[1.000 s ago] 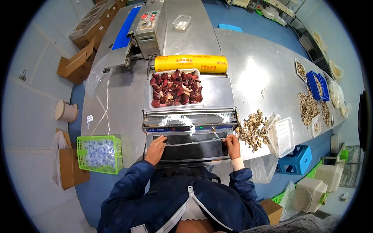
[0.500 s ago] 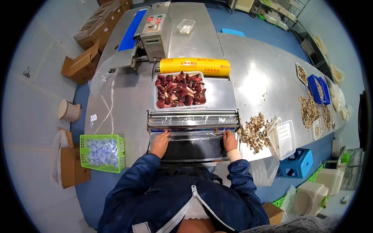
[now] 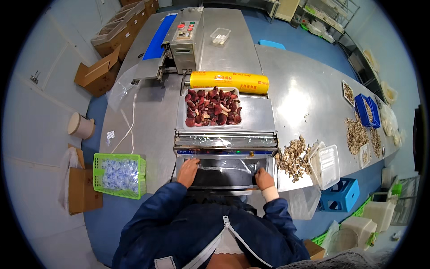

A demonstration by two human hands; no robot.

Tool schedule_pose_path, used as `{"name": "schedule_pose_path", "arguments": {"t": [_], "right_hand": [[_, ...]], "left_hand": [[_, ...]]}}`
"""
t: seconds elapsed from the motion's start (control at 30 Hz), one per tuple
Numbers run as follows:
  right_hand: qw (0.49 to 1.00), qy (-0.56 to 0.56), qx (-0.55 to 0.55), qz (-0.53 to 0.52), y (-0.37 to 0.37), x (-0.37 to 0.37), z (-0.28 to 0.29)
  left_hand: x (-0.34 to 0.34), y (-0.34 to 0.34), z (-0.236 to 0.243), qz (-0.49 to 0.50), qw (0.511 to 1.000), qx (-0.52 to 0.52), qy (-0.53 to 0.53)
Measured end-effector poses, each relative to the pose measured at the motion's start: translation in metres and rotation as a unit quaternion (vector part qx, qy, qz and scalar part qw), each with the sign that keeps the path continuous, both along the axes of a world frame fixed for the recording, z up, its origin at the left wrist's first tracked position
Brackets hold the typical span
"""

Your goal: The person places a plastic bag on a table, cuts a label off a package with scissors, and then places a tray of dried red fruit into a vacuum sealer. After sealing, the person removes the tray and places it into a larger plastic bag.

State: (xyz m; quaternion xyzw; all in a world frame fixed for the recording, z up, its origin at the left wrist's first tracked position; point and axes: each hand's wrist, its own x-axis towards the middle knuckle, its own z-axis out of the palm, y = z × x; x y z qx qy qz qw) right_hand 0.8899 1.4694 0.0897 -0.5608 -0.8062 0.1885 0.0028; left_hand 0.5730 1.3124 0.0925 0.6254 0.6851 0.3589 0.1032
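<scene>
At the tray wrapping machine, my left hand has its bent fingertips on clear film at the left of the dark front plate. My right hand is closed on the film's edge at the plate's right side. A crinkled strip of film stretches between my hands. Behind the metal bar, a white tray heaped with red-capped mushrooms sits on the machine, with a yellow film roll behind it.
Left stand a green basket of small packets, a sealer and cardboard boxes. Right lie dried slices, stacked white trays and blue bins. A blue stool is beside the table's front edge.
My right hand has moved down toward my body, pulling the film's edge over the plate. My left hand stays near its spot. The whole view has shifted slightly with my head.
</scene>
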Motion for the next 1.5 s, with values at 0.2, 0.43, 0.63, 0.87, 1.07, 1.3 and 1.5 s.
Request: {"name": "schedule_pose_path", "arguments": {"t": [0.2, 0.43, 0.63, 0.87, 1.07, 1.3, 1.5], "right_hand": [[0.994, -0.027, -0.069, 0.084, -0.053, 0.015, 0.024], [0.84, 0.414, -0.349, 0.026, -0.054, -0.039, 0.073], [0.805, 0.489, -0.244, 0.232, -0.031, -0.112, 0.213], [0.544, 0.567, 0.04, 0.617, -0.078, -0.179, 0.367], [0.465, 0.507, -0.003, 0.725, -0.115, -0.233, 0.373], [0.345, 0.513, -0.113, 0.777, -0.184, -0.297, 0.361], [0.272, 0.509, -0.211, 0.789, -0.241, -0.327, 0.339]], "left_hand": [[0.012, -0.068, 0.002, 0.018, 0.991, -0.054, -0.117], [-0.065, -0.113, 0.011, 0.285, 0.894, -0.003, -0.346], [-0.157, -0.117, 0.021, 0.39, 0.92, 0.018, -0.042], [-0.233, -0.132, -0.037, 0.404, 0.881, 0.117, -0.215], [-0.217, -0.117, -0.018, 0.448, 0.846, 0.081, -0.278], [-0.144, -0.131, 0.028, 0.477, 0.859, 0.149, -0.11], [-0.096, -0.193, 0.071, 0.5, 0.83, 0.184, -0.166]]}}
